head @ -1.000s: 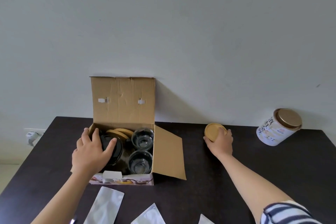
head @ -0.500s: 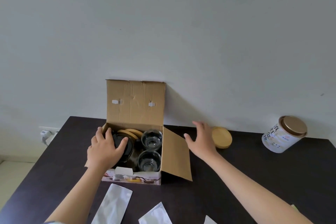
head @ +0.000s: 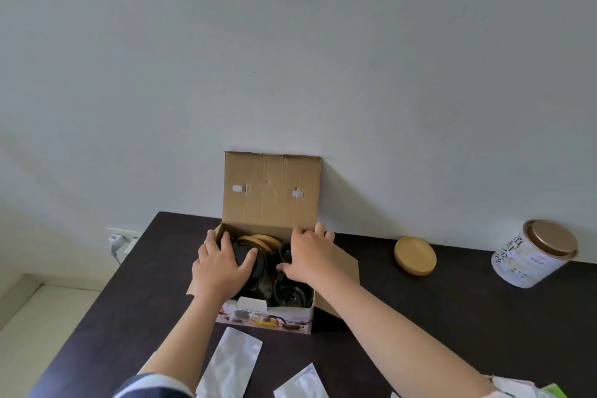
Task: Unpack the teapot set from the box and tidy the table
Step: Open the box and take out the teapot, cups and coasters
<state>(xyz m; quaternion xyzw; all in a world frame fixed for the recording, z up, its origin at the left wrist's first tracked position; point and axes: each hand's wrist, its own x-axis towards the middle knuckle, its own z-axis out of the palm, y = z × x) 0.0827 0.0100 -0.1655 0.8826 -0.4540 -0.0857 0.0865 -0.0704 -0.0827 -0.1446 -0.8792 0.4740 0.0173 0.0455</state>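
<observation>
Two silvery foil pouches [head: 227, 362] lie nearest the person on the dark table [head: 452, 317], clear of the work. Beyond them stands the open cardboard box [head: 271, 191], lid flap upright against the wall. Both hands are inside it. The left hand [head: 219, 265] is spread wide and cupped over the dark-lidded glass teapot [head: 256, 268], which sits in the box's left half; whether it truly grips cannot be told. The right hand [head: 310, 257] rests open over the far glass cup, fingers on the box's right edge, holding nothing visible. A second glass cup [head: 290, 292] sits at the near right. Bamboo coasters [head: 260, 240] stand wedged behind the teapot.

Risks, as judged: a one-handed lift by the lid could part lid from pot; glass may knock glass; the light box may rise with the pot.

Farther right lie a bamboo lid [head: 415, 255] and a tilted tin [head: 533, 254], well apart.
</observation>
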